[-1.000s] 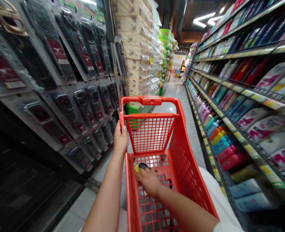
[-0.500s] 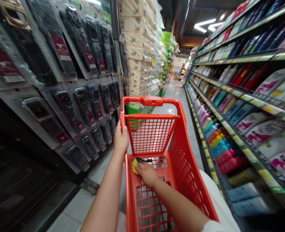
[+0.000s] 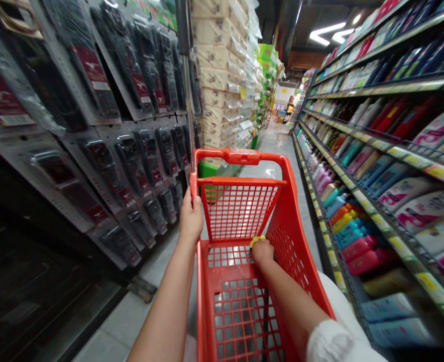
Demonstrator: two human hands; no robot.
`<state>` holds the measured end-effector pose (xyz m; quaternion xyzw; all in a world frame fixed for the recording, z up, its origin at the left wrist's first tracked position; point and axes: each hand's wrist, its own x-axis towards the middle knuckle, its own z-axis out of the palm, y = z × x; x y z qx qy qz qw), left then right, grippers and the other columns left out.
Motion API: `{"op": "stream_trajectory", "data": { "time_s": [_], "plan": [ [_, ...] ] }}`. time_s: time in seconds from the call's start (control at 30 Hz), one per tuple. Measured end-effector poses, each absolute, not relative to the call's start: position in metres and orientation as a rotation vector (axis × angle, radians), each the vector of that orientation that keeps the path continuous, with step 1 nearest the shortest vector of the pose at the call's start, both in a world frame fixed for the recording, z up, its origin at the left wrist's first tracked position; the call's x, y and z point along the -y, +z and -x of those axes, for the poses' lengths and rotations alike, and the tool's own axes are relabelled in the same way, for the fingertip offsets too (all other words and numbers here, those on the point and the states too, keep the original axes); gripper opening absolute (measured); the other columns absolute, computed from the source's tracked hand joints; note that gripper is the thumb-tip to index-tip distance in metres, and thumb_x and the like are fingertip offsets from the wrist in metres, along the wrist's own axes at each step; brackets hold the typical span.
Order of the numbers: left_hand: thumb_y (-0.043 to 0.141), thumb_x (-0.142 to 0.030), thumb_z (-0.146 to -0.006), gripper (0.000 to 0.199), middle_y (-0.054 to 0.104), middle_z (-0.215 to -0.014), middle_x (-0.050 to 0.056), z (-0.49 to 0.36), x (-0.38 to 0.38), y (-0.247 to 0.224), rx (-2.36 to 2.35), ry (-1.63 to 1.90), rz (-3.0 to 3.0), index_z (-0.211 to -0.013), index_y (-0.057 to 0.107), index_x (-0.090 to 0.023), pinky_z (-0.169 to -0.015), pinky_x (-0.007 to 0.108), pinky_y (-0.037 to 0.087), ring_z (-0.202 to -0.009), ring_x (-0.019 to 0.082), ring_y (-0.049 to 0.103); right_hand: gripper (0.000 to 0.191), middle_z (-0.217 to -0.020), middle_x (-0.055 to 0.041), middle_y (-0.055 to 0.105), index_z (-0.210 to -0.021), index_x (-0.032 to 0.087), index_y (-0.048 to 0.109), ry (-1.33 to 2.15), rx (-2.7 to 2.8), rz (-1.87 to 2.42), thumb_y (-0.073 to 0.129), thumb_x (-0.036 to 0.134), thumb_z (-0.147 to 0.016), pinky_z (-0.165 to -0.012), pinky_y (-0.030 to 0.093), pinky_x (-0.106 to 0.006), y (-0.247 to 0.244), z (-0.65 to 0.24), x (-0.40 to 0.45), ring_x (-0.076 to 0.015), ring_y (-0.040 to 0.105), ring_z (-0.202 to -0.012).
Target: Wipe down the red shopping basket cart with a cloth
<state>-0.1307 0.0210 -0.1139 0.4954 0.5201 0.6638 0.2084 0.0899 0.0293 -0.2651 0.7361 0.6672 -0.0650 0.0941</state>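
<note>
A red plastic shopping basket cart [image 3: 222, 279] with grid walls and floor fills the lower middle. My left hand [image 3: 191, 216] is closed around its left upper edge, below the handle end. Inside the basket, my right hand [image 3: 263, 250] is closed on a yellow cloth [image 3: 257, 241], low in the far right corner beside the perforated side wall. Only a small crumpled edge of the cloth shows past my fingers. The red handle [image 3: 240, 157] spans the far end, above the upright grid flap [image 3: 240, 211].
Packaged belts [image 3: 127, 156] hang on a rack at left. Stacked tissue packs [image 3: 218, 75] stand beyond it. Shelves of bottles [image 3: 357, 226] run along the right, close to the cart. A grey-floored aisle [image 3: 278, 136] leads away ahead.
My right hand has moved the yellow cloth across the basket from the left to the far right corner. A black object beside that hand earlier is now mostly hidden. My left hand keeps its grip.
</note>
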Motion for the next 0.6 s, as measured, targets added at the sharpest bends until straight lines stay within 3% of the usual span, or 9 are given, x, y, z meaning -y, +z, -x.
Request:
{"op": "stream_trajectory", "data": {
  "time_s": [0.23,0.37,0.43,0.5,0.6],
  "plan": [
    [0.050,-0.032,-0.092,0.049,0.052,-0.145,0.008,0.131,-0.019,-0.114,-1.404,1.861,-1.393,-0.140,0.050,-0.020,-0.117,0.036,0.028,-0.136,0.022,0.043,0.042,-0.121,-0.0209,0.063,-0.125,0.013,0.060,-0.258,-2.088,-2.172,0.032,0.009,-0.094,-0.081,0.050,-0.036,-0.259,-0.077,0.018,-0.0269,0.061,-0.108],
    [0.051,-0.032,-0.092,0.052,0.048,-0.147,0.012,0.133,-0.017,-0.113,-1.474,1.846,-1.357,-0.142,0.047,-0.015,-0.117,0.036,0.026,-0.138,0.023,0.041,0.042,-0.136,-0.0105,0.056,-0.131,0.025,0.056,-0.398,-2.495,-1.819,0.038,0.016,-0.094,-0.091,0.046,-0.039,-0.253,-0.040,0.045,-0.0271,0.055,-0.116],
    [0.051,-0.032,-0.092,0.054,0.048,-0.147,0.014,0.134,-0.017,-0.113,-1.482,1.846,-1.360,-0.142,0.046,-0.013,-0.117,0.035,0.027,-0.137,0.023,0.042,0.041,-0.138,-0.0052,0.055,-0.128,0.031,0.058,-0.468,-2.711,-1.551,0.042,0.020,-0.093,-0.092,0.046,-0.040,-0.251,-0.022,0.061,-0.0270,0.054,-0.115],
    [0.051,-0.034,-0.092,0.054,0.048,-0.146,0.014,0.136,-0.017,-0.112,-1.477,1.853,-1.368,-0.141,0.047,-0.012,-0.117,0.035,0.027,-0.137,0.024,0.042,0.036,-0.130,-0.0052,0.060,-0.120,0.028,0.063,-0.521,-2.829,-1.383,0.049,0.019,-0.087,-0.089,0.047,-0.039,-0.250,-0.009,0.076,-0.0267,0.057,-0.110],
    [0.052,-0.035,-0.092,0.054,0.048,-0.147,0.013,0.137,-0.017,-0.113,-1.445,1.855,-1.346,-0.141,0.047,-0.014,-0.117,0.037,0.027,-0.137,0.024,0.042,0.026,-0.113,-0.0082,0.066,-0.097,0.021,0.069,-0.761,-2.808,-1.523,0.060,0.014,-0.074,-0.083,0.049,-0.035,-0.250,0.003,0.087,-0.0254,0.061,-0.099]
  ]
}}
